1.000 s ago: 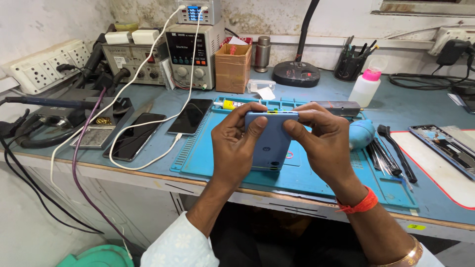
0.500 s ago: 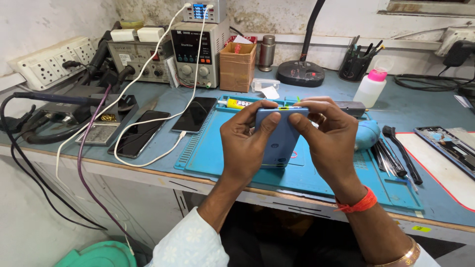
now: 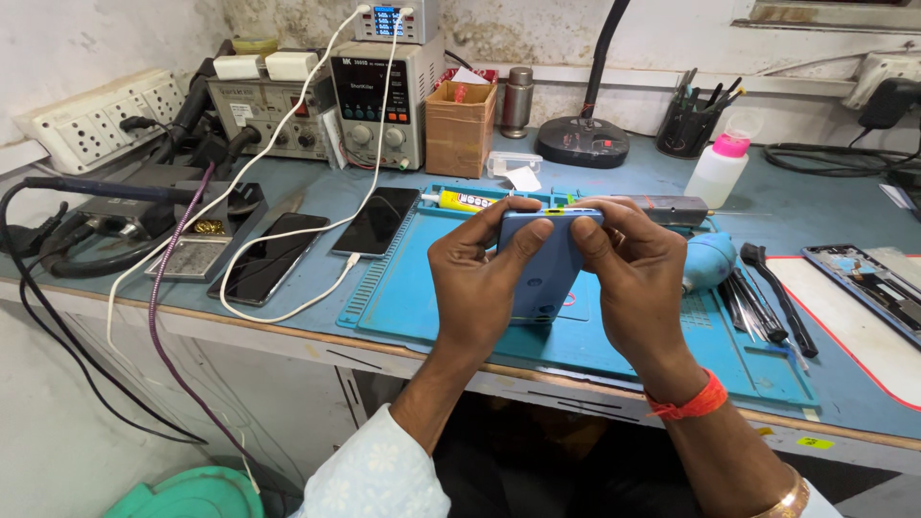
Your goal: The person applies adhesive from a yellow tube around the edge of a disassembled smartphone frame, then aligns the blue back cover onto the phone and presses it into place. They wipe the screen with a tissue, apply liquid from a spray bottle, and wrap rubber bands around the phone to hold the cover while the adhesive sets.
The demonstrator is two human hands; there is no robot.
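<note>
A blue phone (image 3: 543, 269) is held upright on its lower edge above the teal work mat (image 3: 413, 297). My left hand (image 3: 475, 278) grips its left side, the thumb pressing near the top edge. My right hand (image 3: 638, 283) wraps the right side, with thumb and fingers pinching the top corner. A red band sits on the right wrist. The phone's back faces me; its screen side is hidden.
Two dark phones (image 3: 273, 254) lie left of the mat with white cables. A power supply (image 3: 379, 91), cardboard box (image 3: 459, 129), glue tube (image 3: 460, 200), blue blower bulb (image 3: 708, 261), tweezers and brush (image 3: 767, 302), squeeze bottle (image 3: 718, 173) and an opened phone frame (image 3: 868, 288) surround it.
Both hands with the phone have shifted slightly right and up in view; my thumbs have moved closer together along the phone's top edge.
</note>
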